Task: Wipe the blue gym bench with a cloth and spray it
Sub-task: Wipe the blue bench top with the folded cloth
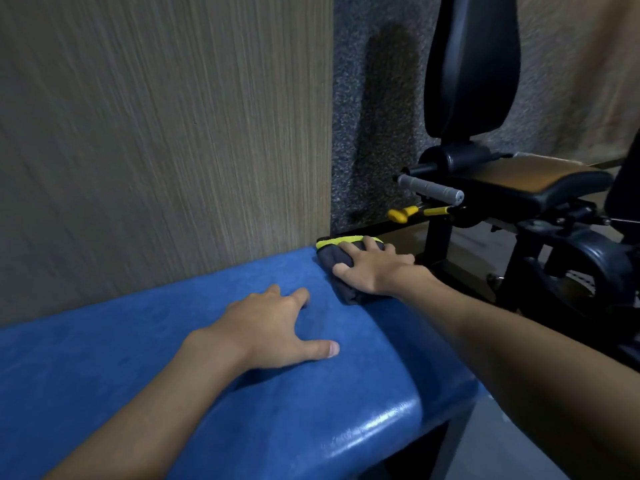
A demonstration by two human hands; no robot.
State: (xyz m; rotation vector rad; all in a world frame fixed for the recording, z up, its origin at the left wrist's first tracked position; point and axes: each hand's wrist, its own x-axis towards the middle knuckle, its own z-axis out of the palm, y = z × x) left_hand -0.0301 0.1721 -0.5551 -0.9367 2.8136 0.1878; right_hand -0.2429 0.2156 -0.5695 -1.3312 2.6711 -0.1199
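Person leaning over the blue padded table (138,358), both bare forearms reaching across its top. The left hand (277,327) lies palm down on the bare blue surface, near the middle of what can be seen. Its fingers (299,296) are straight and slightly apart, the thumb stretched out to the right, and it holds nothing.

The right hand (374,268) presses on a dark grey cloth (332,261) with a yellow edge. The cloth lies bunched at the far right corner of the table, just beside the wall. The fingers of this hand are spread over the top of the cloth with the thumb set wide toward the left. They lie on the fabric rather than clench it, though their tips bend over its far side.

The front rim of the table is glossy and catches the light. Behind the table stands a wood-grain wall panel (156,133), and to its right a grey speckled panel (363,98). Further right stands a black exercise machine (471,64) with a tall upright back pad, a brown-topped seat (540,178), a grey handle (429,190) and a yellow lever (403,214) below it.
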